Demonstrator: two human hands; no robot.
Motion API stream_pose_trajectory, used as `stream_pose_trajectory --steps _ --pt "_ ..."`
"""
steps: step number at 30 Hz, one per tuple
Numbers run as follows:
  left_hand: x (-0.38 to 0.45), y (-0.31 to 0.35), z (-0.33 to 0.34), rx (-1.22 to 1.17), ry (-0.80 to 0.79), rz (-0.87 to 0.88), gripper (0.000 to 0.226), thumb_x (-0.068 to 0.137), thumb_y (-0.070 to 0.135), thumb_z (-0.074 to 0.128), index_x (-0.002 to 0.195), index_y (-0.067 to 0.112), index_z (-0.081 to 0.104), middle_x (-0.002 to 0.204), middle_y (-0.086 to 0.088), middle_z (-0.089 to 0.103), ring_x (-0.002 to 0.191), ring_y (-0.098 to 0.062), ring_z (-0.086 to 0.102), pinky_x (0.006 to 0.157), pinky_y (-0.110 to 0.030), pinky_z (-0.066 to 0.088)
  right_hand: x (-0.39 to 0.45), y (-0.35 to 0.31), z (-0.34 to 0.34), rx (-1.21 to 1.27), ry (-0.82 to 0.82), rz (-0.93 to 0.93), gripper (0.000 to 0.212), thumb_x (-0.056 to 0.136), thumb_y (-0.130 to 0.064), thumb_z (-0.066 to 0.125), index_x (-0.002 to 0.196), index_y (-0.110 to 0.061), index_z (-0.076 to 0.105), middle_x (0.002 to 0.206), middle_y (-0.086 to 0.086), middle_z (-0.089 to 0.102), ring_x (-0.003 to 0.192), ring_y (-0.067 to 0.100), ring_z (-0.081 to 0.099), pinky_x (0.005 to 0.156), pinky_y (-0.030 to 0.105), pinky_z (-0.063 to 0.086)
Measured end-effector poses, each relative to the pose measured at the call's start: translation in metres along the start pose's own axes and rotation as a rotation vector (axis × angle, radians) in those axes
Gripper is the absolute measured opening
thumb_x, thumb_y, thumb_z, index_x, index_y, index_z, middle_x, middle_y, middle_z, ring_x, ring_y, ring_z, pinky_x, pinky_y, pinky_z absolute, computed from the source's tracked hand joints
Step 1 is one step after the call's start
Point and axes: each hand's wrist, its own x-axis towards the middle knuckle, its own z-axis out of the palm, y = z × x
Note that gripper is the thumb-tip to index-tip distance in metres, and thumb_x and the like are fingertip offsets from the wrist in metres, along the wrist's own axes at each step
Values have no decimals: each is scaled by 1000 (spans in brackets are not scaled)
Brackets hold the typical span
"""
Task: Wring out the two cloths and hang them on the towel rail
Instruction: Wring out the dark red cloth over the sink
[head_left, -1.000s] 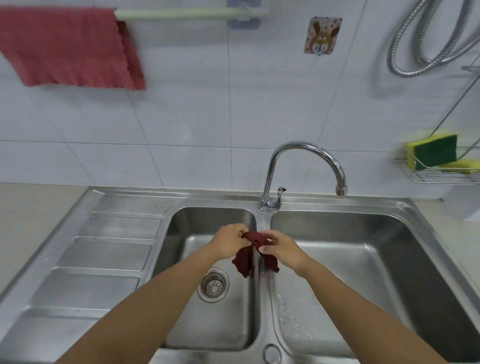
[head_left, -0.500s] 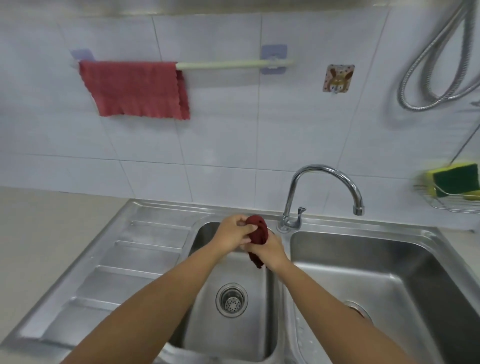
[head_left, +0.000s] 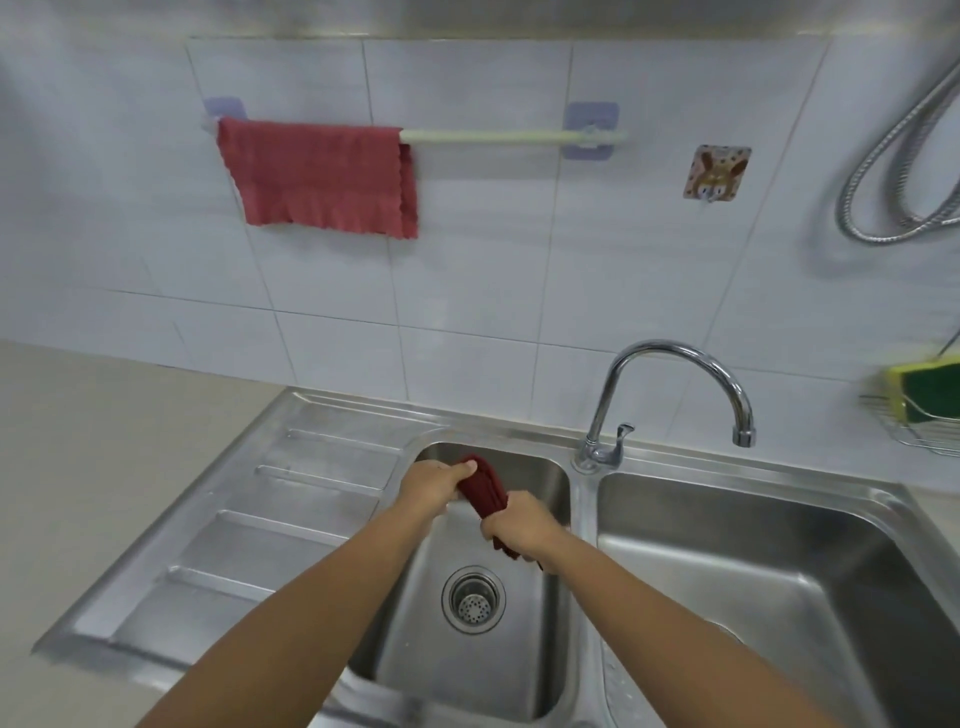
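Note:
A dark red cloth (head_left: 485, 488) is rolled into a tight rope over the left basin (head_left: 540, 473) of the steel sink. My left hand (head_left: 428, 480) grips its upper end and my right hand (head_left: 517, 527) grips its lower end, where a short tail pokes out below the fist. A lighter red cloth (head_left: 322, 179) hangs spread over the left half of the pale towel rail (head_left: 498, 136) on the tiled wall. The right half of the rail is bare.
A chrome tap (head_left: 670, 395) arches toward the right basin (head_left: 779, 561). A ribbed draining board (head_left: 249, 525) lies at the left. A wire rack with a yellow-green sponge (head_left: 924, 392), a shower hose (head_left: 893, 171) and a sticker hook (head_left: 716, 171) are on the wall.
The view has tilted up, so the whole rail and hung cloth show. Both hands shifted from the basin divider to over the left basin, and the cloth went from a loose bunch to a stretched twist.

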Motion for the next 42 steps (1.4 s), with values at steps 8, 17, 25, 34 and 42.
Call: stream_pose_trajectory --steps 8,17,25,34,42 --pt "-6 -46 -21 702 120 723 41 91 13 56 130 21 51 121 4 60 109 -16 58 90 -29 46 -4 -14 -26 490 -389 442 13 82 -10 62 76 -5 52 63 8 53 41 13 55 41 20 51" --pt "-3 -54 -21 880 50 1107 40 81 31 63 117 17 52 117 1 64 106 -15 61 98 -42 48 -5 -20 -13 555 -1025 442 17 86 -15 61 76 -16 49 59 -5 51 36 1 41 30 10 33" --pt "-9 -26 -16 1245 -188 1002 16 92 29 53 100 16 49 90 -1 63 70 -14 52 57 -25 39 -20 -14 -1 -196 -404 178 23 74 -23 71 68 -16 50 55 -1 48 38 10 37 36 19 28" --pt "-7 -24 5 1396 -325 663 20 82 28 49 65 17 53 62 1 53 61 -23 52 59 -29 44 -17 -7 7 -1027 87 -279 13 86 -21 47 77 -19 57 74 1 56 67 25 53 62 30 41" --pt "-2 -29 5 1063 -540 306 20 76 17 52 57 14 46 58 0 45 55 -17 44 52 -27 34 4 6 9 -1157 128 -492 12 88 -17 47 81 -16 57 79 6 65 71 30 62 58 33 42"
